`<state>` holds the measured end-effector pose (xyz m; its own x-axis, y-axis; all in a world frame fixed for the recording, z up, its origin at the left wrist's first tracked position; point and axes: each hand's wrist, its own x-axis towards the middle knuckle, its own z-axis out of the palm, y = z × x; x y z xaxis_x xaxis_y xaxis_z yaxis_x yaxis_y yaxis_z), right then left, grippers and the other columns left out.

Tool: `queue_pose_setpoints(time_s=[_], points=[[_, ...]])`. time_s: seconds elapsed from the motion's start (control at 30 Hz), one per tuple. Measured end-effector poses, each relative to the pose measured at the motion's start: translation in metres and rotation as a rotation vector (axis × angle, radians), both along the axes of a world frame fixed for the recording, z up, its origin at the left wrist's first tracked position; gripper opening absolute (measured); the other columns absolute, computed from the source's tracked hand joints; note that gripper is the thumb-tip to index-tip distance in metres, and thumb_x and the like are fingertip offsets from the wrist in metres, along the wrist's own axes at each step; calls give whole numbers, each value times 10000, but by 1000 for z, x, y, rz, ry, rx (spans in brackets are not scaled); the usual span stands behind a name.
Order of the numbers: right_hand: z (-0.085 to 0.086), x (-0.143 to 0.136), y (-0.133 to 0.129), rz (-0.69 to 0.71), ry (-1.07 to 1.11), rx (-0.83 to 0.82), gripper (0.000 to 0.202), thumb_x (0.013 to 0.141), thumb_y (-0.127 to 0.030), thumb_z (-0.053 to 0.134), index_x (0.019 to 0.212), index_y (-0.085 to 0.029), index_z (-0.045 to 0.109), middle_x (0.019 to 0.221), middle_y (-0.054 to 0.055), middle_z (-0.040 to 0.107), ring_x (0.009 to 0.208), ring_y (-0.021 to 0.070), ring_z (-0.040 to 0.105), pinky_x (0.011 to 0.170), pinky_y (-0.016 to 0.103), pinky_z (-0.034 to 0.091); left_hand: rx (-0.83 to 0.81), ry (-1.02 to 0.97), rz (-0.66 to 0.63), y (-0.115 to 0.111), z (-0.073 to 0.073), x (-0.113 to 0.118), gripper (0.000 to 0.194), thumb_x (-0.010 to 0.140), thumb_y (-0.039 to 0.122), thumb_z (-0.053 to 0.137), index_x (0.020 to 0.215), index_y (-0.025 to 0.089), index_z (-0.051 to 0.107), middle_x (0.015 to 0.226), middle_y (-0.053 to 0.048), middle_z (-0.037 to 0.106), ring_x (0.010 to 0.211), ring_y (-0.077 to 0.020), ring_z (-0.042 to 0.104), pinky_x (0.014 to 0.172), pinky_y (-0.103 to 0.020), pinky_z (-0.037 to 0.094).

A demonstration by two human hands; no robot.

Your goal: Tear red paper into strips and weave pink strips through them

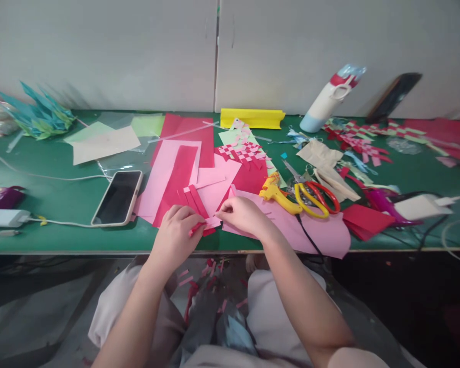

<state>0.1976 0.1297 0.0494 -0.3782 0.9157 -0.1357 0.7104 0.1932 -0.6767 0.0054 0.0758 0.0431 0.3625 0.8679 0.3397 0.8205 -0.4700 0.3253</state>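
Note:
My left hand (179, 230) is closed on a small bundle of pink and red paper strips (212, 223) at the table's front edge. Just to the right, my right hand (240, 214) has its fingers pinched at the strips' right end; its fingertips partly hide what they grip. Red strips (196, 199) stick up behind my left hand. Under and behind both hands lie pink paper sheets (214, 179) and a red sheet (179, 176). Farther back sit woven red-and-pink paper pieces (243, 152).
A phone (118, 198) lies left. Right are a yellow glue gun (278, 194), scissors (310, 199), red folded paper (368, 221) and cables. Behind stand a yellow folded piece (253, 118) and a bottle (329, 99). Teal paper shapes (42, 115) sit back left.

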Motion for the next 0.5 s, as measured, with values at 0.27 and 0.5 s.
queue_pose_setpoints(time_s=[0.27, 0.5], points=[[7, 6, 0, -90, -42, 43, 177, 783, -315, 620, 690, -185, 697, 702, 32, 693, 696, 160, 610, 612, 255, 372, -8, 12, 31, -9, 5, -16, 126, 825, 203, 591, 824, 215, 716, 794, -55, 615, 810, -213, 512, 736, -349, 455], [11, 12, -1, -29, -6, -43, 215, 773, -325, 592, 617, -183, 635, 678, 20, 682, 666, 150, 606, 576, 248, 373, -27, -3, 45, -20, 2, -29, 115, 837, 258, 594, 893, 191, 670, 852, -58, 645, 842, -208, 553, 798, -362, 452]])
